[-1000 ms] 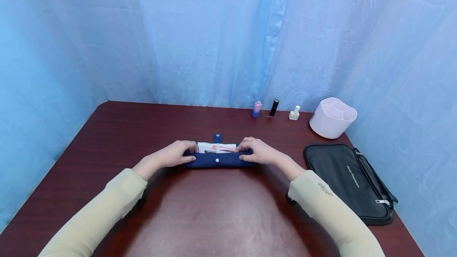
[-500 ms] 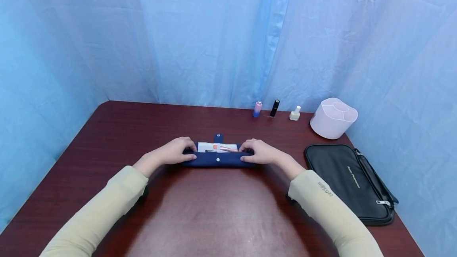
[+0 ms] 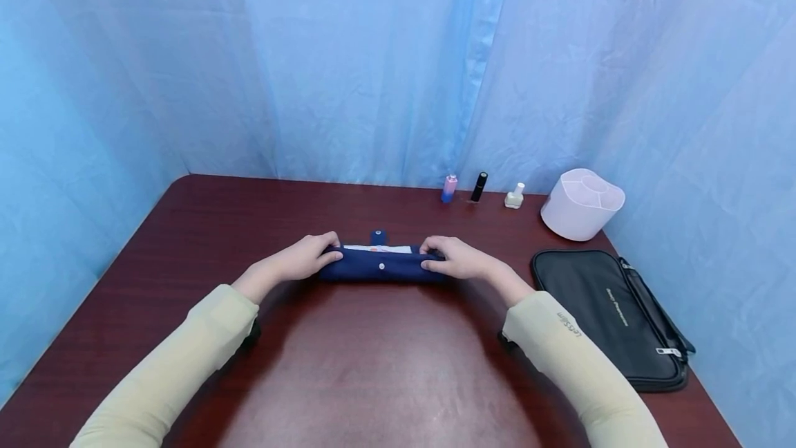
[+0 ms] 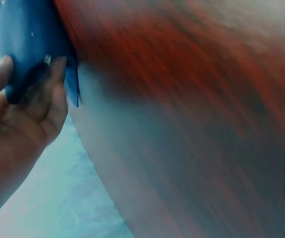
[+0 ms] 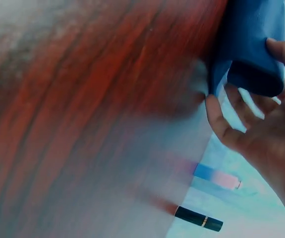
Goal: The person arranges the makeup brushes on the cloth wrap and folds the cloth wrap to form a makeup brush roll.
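Note:
A navy blue fabric roll pouch [image 3: 381,267] with a white snap lies across the middle of the dark red table [image 3: 385,358]. A white strip of its contents shows along the far edge, beside a small blue snap tab [image 3: 378,236]. My left hand [image 3: 309,259] grips the roll's left end, fingers curled over the top and thumb in front. My right hand [image 3: 449,258] grips the right end the same way. The left wrist view shows the left hand [image 4: 21,111] wrapped on blue cloth [image 4: 26,39]. The right wrist view shows the right hand [image 5: 261,114] on the blue fold [image 5: 251,44].
A black zip bag [image 3: 612,315] lies at the right edge. Behind it stands a white divided holder [image 3: 581,204]. Along the far edge stand a pink-blue tube [image 3: 448,188], a black lipstick [image 3: 478,187] and a small pale bottle [image 3: 514,196]. Blue curtains close in three sides.
Both hands have rolled the pouch away from me. The white and orange contents, widely visible before, are now nearly covered by the blue cloth.

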Demonstrator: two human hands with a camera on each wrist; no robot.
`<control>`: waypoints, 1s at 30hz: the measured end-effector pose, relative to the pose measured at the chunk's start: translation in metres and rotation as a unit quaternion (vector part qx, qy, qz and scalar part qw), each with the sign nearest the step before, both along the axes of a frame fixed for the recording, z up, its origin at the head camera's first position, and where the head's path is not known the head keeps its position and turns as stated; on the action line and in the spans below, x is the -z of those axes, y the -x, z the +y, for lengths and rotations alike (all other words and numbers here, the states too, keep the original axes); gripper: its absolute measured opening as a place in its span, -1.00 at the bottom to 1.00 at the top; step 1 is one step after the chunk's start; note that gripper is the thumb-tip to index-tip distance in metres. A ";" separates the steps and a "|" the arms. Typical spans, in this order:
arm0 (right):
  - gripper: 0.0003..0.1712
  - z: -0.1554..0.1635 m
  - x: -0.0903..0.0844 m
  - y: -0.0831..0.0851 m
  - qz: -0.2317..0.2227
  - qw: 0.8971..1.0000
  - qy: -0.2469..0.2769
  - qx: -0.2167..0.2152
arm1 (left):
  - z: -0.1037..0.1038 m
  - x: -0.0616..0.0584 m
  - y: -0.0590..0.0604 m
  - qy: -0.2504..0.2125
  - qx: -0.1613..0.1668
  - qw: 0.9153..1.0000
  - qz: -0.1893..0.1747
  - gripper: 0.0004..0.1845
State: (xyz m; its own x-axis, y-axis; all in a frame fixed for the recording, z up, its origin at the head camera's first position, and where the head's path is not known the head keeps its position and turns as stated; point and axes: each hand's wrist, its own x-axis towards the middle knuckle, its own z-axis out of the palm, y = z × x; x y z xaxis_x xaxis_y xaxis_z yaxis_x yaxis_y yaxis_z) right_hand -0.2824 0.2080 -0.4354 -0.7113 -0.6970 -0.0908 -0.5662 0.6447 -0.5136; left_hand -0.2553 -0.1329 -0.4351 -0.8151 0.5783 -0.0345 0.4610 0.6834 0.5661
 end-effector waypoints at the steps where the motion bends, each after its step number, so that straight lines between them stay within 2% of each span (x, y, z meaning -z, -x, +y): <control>1: -0.78 0.000 0.001 0.002 0.008 1.000 -0.002 0.001 | 0.001 0.000 0.001 0.002 -0.002 1.000 0.011 -0.85; 4: -0.77 -0.001 0.004 0.007 0.017 1.000 -0.006 0.007 | 0.004 0.002 0.006 0.013 -0.011 0.999 0.032 -0.85; 11: -0.81 -0.005 0.003 0.026 0.000 0.999 -0.006 0.053 | 0.005 0.006 0.022 0.019 -0.044 0.999 0.015 -0.84; 17: -0.76 -0.010 0.008 0.038 0.008 0.997 -0.031 0.072 | 0.006 0.008 0.033 0.029 -0.050 0.998 0.016 -0.84; 24: -0.70 -0.012 0.013 0.042 0.025 0.997 -0.044 0.060 | 0.008 0.014 0.042 0.045 -0.052 0.997 0.025 -0.83; 30: -0.71 -0.009 0.014 0.036 -0.002 0.998 -0.032 0.055 | 0.007 0.015 0.039 0.006 -0.036 0.999 -0.001 -0.85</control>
